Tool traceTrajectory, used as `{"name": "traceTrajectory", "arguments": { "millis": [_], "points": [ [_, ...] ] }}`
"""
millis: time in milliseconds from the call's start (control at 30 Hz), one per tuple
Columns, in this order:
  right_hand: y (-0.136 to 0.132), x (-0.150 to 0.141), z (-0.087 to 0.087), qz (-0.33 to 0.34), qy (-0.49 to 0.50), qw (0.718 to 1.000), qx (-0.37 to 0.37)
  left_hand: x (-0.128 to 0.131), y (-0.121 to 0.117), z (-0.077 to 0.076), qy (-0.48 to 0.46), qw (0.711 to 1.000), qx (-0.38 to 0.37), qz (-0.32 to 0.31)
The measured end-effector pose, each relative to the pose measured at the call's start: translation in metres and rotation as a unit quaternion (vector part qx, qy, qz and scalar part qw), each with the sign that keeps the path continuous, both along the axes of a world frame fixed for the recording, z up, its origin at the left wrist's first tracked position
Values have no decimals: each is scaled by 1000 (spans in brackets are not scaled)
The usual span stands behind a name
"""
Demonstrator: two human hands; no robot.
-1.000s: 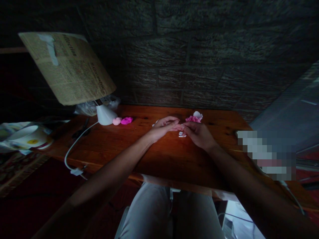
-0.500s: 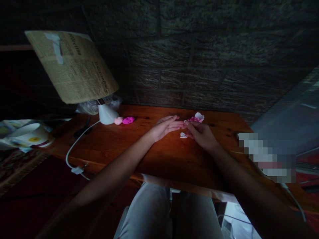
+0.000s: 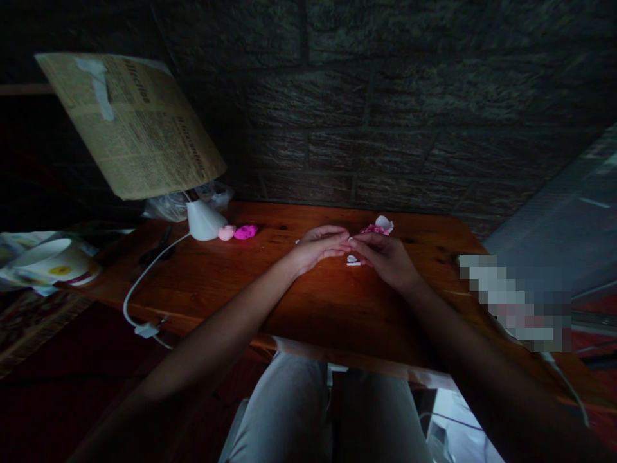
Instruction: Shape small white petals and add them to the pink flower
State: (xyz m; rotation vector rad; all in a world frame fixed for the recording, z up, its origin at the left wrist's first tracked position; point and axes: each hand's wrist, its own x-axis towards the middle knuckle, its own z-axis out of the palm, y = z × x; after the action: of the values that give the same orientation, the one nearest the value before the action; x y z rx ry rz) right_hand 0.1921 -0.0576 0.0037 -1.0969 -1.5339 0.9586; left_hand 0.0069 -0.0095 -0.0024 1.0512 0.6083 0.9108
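My left hand (image 3: 322, 249) and my right hand (image 3: 385, 256) meet fingertip to fingertip over the wooden table (image 3: 308, 308). Between the fingertips a tiny white lump (image 3: 350, 240), seemingly modelling clay, shows in part. My right thumb and forefinger pinch it. The fingers of my left hand bend in and press together at its other side. Just below the hands lies a small white shaped piece (image 3: 353, 260) with a dark line. Behind my right hand sits a deep-pink textured piece (image 3: 375, 229), partly hidden, with a white curved shell-like piece (image 3: 384, 224) beside it.
On the left stands a lamp (image 3: 205, 220) with a newsprint shade; its white cord (image 3: 129, 289) drops over the table edge. By its base lie a pale pink lump (image 3: 226, 233) and a magenta lump (image 3: 246, 232). A paper cup (image 3: 55, 260) is far left; a pixelated object is right.
My left fingers, stretched out flat before, have bent and closed in with the thumb. My right hand has shifted slightly left, still pinching. The view has moved a little.
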Motion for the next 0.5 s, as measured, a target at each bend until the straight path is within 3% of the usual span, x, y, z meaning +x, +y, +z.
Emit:
{"name": "traceTrajectory", "arguments": {
  "millis": [500],
  "points": [
    [-1,0,1,-23,8,999,-42,0,-1,2,10,1000,18,-2]
  ]
}}
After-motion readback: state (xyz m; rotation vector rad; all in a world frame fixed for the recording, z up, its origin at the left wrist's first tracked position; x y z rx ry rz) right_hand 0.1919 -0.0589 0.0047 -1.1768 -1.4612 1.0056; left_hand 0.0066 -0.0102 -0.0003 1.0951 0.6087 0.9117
